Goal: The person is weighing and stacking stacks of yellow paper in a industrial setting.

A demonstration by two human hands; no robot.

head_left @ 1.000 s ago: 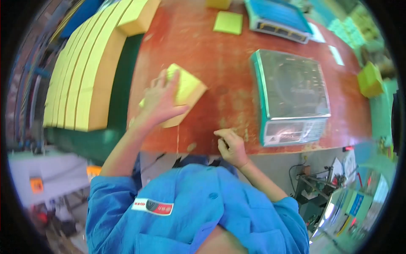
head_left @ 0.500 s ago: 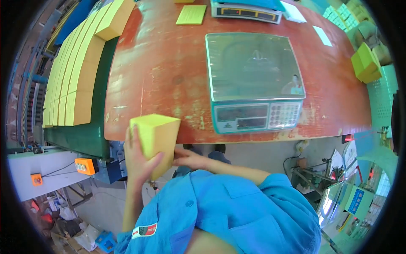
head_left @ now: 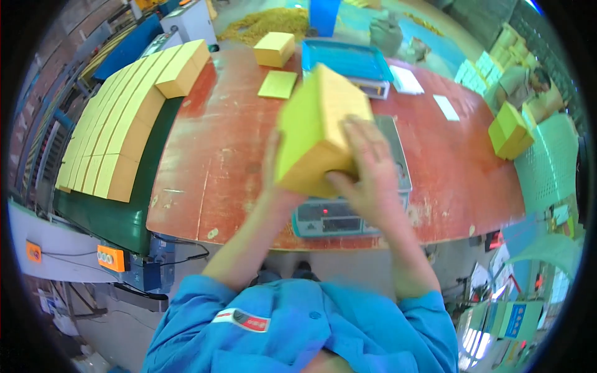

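Presently, both forearms reach forward, the hands clamping a tilted, sharp-edged yellow block raised between them, hiding much of the teal-cased digital scale. The right hand has its fingers along a pale tan face, thumb apart near the lower edge. The left hand, partly hidden, presses the opposite side. The red tabletop is glossy and scuffed.

Reads as factory workshop: green belt with rows of yellow blocks, scale on scuffed red surface, orange switch box.
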